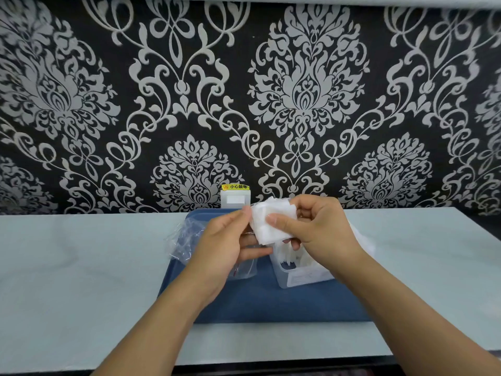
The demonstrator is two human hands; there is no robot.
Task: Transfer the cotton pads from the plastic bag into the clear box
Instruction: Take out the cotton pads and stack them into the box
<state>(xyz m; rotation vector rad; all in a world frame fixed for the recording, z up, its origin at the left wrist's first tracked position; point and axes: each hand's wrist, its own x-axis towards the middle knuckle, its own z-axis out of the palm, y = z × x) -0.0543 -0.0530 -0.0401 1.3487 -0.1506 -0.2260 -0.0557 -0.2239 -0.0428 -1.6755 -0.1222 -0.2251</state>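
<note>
Both my hands hold a stack of white cotton pads (271,226) above the blue tray (271,302). My right hand (320,234) grips the stack, thumb on its front face. My left hand (225,248) pinches the stack's left edge between thumb and fingers. The clear box (301,272) stands on the tray just below my right hand, with several white pads upright inside it. The crumpled clear plastic bag (184,237) lies on the tray's left side, behind my left hand. Part of the box is hidden by my right wrist.
The tray rests on a pale grey table (81,267) against a black and silver patterned wall. A white wall socket with a yellow warning label (235,198) sits just behind the tray. A small clear lid or container (244,270) lies under my left hand.
</note>
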